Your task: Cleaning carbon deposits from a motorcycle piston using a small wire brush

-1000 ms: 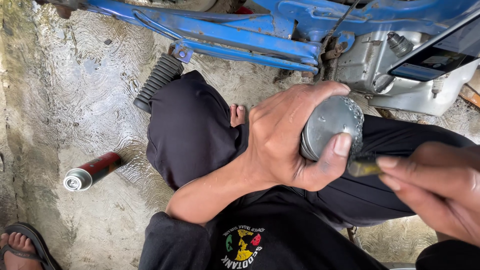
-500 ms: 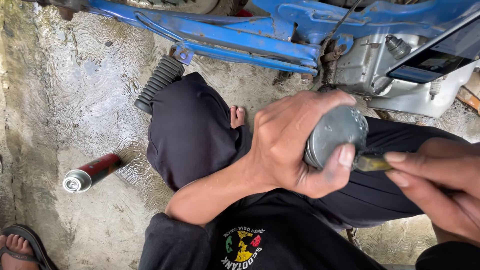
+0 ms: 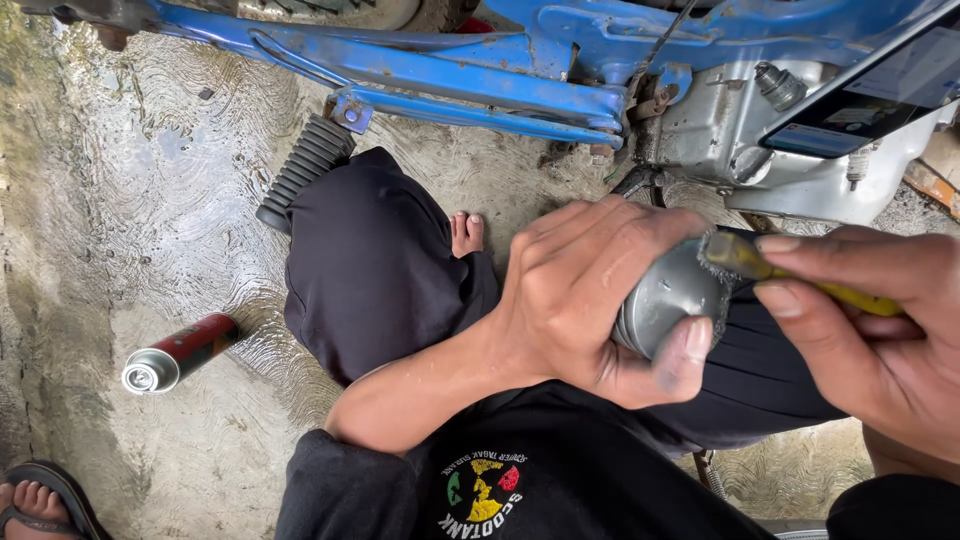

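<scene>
— Grey metal part (image 3: 668,298): is much brushed yet?
— It is clasped mid-frame above the lap by the left hand (image 3: 590,300), fingers curled around it. The yellow-handled brush (image 3: 745,262), pinched by the right hand (image 3: 870,340), is laid on its far edge; dullness remains.

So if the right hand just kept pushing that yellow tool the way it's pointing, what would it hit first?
Most likely the grey metal part gripped by the left hand. The right hand points the yellow-handled tool leftward, its tip already at that part, though depth is hard to judge.
</scene>
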